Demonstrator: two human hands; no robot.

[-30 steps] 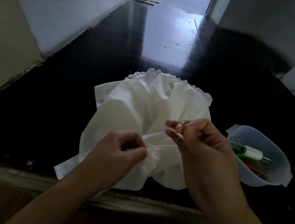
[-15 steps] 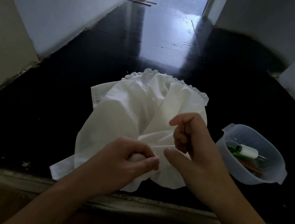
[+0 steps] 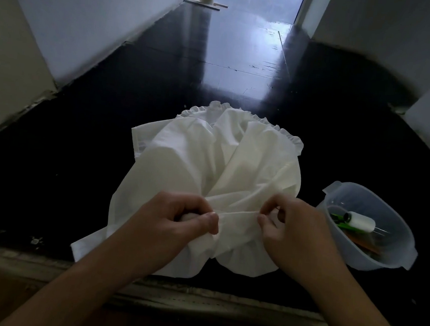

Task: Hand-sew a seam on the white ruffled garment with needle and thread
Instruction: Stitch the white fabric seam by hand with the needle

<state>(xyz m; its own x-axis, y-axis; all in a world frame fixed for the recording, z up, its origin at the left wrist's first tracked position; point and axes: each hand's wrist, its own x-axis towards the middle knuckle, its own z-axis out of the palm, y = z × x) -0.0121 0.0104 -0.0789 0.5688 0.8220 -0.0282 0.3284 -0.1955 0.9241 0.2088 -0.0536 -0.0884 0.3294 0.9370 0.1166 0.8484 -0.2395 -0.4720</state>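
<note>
The white ruffled garment (image 3: 208, 167) lies bunched on the black floor (image 3: 87, 137) before you. Your left hand (image 3: 178, 219) grips a gathered fold; your right hand (image 3: 291, 225) pinches the same fold. A clear plastic bowl (image 3: 392, 254) beside it holds a white thread spool (image 3: 359, 221).

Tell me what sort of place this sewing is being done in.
Probably the floor of a home hallway, not a workshop: a glossy black floor runs between plain white walls, and the white garment and a plastic tub of supplies sit directly on it.
</note>
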